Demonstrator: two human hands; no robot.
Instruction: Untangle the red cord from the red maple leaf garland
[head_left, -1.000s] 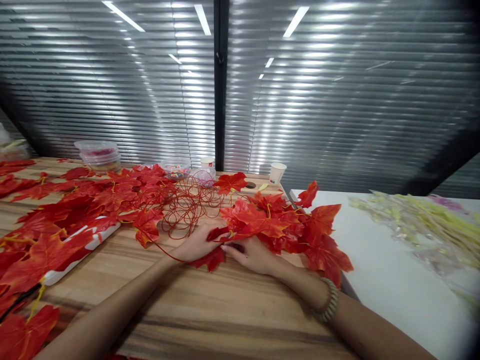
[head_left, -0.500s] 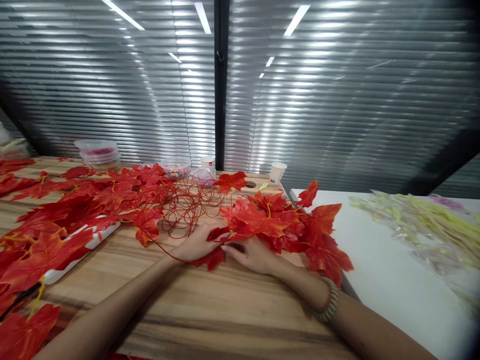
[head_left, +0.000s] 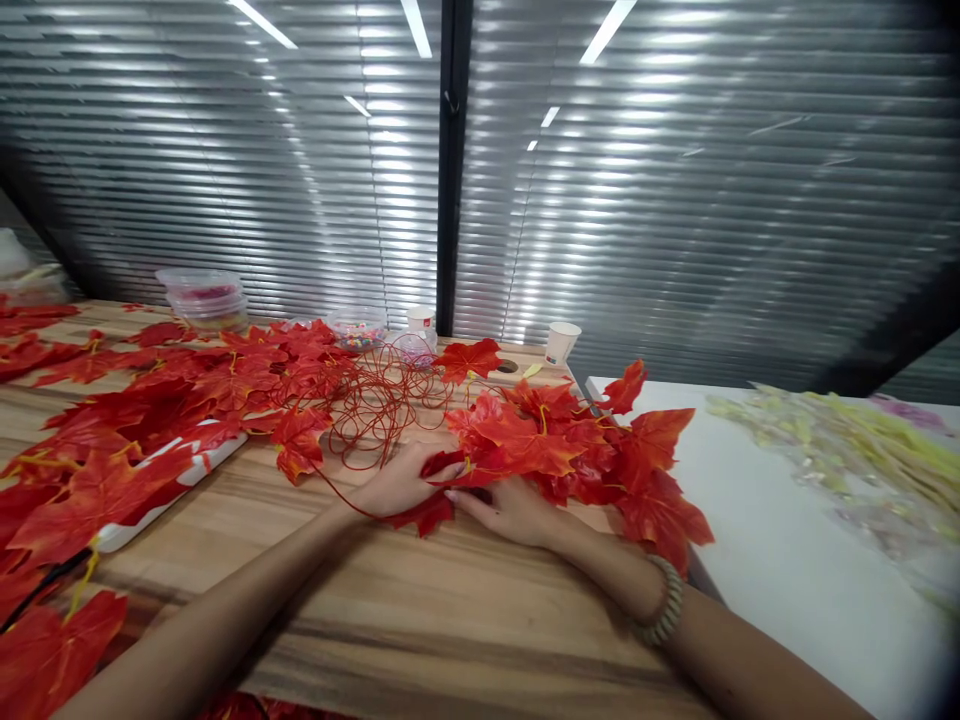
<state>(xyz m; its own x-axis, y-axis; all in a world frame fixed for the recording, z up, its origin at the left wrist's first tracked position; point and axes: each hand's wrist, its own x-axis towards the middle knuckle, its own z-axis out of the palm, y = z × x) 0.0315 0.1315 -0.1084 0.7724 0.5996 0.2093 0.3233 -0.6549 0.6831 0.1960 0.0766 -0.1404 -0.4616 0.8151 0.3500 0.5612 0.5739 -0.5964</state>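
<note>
Both of my hands meet over the middle of the wooden table. My left hand [head_left: 405, 480] is closed on a red artificial maple leaf [head_left: 424, 513], its thumb pointing right along the leaf's stem. Close against it, my right hand [head_left: 510, 510] is closed at the same leaf cluster; its inner fingers are hidden under the leaves. A bunch of red-orange maple leaves [head_left: 536, 440] lies just beyond and to the right of my right hand. Thin red cord [head_left: 375, 400] lies in a loose tangle behind my left hand, and one strand passes by my left wrist.
More maple leaves [head_left: 225, 380] cover the table's left side, partly over a white power strip [head_left: 172, 490]. Stacked plastic tubs [head_left: 202, 300], a bead container [head_left: 358, 333] and paper cups [head_left: 562, 342] stand at the back. A white table [head_left: 750, 500] on the right bears yellowish strips [head_left: 847, 440].
The view has shifted slightly, so things appear a little further right. My hands keep nearly the same hold on the maple leaf, with little visible movement.
</note>
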